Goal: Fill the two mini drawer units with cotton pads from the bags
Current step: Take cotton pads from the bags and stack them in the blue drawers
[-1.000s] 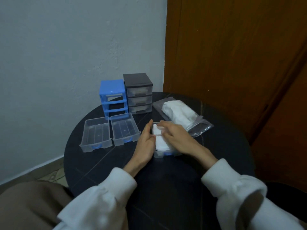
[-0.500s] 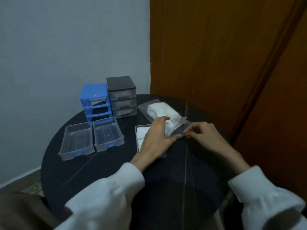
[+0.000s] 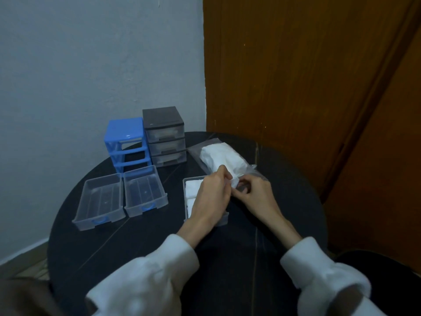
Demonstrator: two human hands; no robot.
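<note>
Head view shows both hands together at frame centre: the left hand [image 3: 210, 195] and right hand [image 3: 255, 192] pinch the mouth of the clear plastic bag of white cotton pads [image 3: 219, 157]. Beneath them, one clear drawer [image 3: 189, 197] already holds pads. Two clear drawers [image 3: 100, 199] lie empty at left, and the blue frame unit [image 3: 126, 142] has none in its slots. The grey unit [image 3: 164, 135] looks filled, so roughly half remains.

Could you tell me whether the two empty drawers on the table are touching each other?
Cannot tell. In the head view the left drawer and the right drawer sit side by side with rims nearly meeting, but neither contact nor a gap shows plainly.
</note>
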